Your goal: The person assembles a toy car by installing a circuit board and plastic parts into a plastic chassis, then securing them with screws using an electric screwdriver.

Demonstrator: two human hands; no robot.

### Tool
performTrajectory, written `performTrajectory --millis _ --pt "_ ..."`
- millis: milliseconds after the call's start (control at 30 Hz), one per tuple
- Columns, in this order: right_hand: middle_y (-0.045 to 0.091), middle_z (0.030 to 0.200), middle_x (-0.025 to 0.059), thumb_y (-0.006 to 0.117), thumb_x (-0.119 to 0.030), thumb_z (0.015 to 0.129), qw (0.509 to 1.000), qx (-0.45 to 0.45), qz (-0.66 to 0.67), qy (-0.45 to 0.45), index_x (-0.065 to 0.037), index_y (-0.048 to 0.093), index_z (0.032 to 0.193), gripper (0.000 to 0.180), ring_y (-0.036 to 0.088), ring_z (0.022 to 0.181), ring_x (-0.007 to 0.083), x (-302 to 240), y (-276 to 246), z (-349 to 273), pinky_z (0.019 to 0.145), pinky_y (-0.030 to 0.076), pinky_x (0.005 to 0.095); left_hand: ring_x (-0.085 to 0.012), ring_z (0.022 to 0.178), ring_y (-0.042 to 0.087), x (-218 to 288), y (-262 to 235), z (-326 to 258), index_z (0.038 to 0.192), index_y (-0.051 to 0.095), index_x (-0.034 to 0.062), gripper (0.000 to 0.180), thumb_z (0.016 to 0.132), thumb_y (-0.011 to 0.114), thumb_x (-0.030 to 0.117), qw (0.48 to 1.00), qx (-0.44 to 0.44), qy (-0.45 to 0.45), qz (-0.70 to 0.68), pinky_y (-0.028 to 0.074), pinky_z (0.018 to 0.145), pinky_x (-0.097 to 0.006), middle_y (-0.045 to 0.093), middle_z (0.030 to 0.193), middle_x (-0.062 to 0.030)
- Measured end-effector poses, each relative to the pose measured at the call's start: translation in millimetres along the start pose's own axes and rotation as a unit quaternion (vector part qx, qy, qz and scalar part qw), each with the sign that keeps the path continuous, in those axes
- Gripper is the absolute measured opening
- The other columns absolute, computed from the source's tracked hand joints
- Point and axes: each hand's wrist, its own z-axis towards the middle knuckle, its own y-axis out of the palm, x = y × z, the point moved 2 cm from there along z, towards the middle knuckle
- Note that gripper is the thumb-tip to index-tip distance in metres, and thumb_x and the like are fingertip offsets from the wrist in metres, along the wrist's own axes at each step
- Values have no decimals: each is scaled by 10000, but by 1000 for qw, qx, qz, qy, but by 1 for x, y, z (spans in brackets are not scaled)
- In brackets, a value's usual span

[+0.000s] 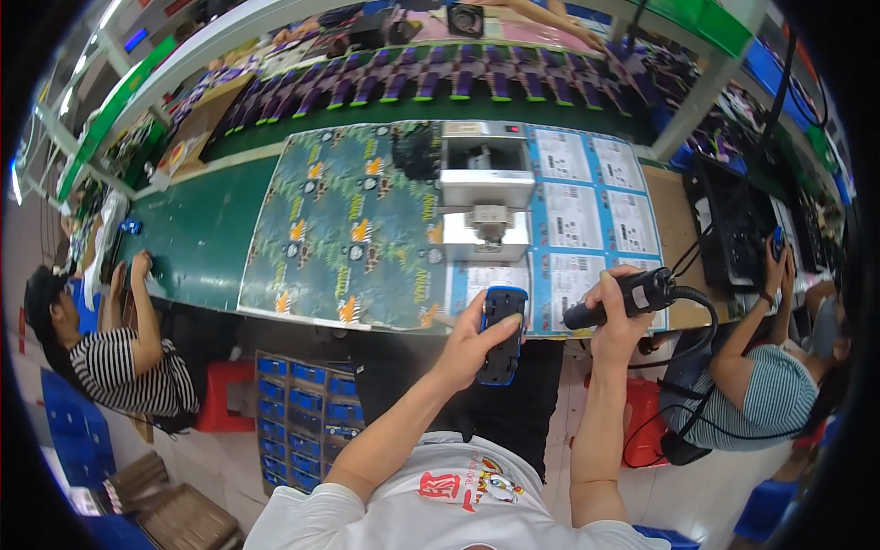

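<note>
At bench edge: left hand [469,346] grasps blue-black device [502,335] upright, just below grey press machine [485,188]; right hand [616,316] clenched round black corded tool [623,298], tip angled toward device

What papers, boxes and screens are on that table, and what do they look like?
Printed sheets: right of the white machine, white rectangles with blue borders, laid in rows.
Patterned sheet: middle of the bench, large, dark green with orange and white figures.
Dark screen: far right, black, tilted.
Crate: under the bench, rows of blue items.
</note>
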Motion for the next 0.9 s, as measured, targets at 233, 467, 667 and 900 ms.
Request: performTrajectory --millis 233,467,667,900 --pt "543 647 53 668 -40 874 999 -39 -37 1 -17 550 956 146 538 547 151 6 35 -11 582 479 300 -187 889 642 5 -33 -27 1262 527 79 612 1033 213 552 995 11 -41 -92 545 755 -346 646 1057 -103" --pt "532 687 69 609 -26 886 999 -19 49 -15 -5 522 986 134 526 556 151 -11 44 -16 581 477 307 -189 856 661 11 -27 -31 1225 527 40 366 1015 501 338 998 10 -13 -59 566 756 -345 654 1025 -110" --pt "512 725 76 596 -100 901 971 -144 145 -122 -17 497 1041 190 521 605 173 -43 74 -3 592 477 326 -171 795 674 1 -31 -24 1186 542 35 324 935 660 203 1000 16 2 -4 576 729 -332 667 1011 -106" --pt "562 720 89 586 -26 895 965 -166 151 -136 -6 497 1023 157 549 591 147 -20 124 25 603 490 305 -159 748 669 4 -44 -18 1186 545 45 292 968 614 226 995 83 -37 -45 567 670 -298 673 968 -92"
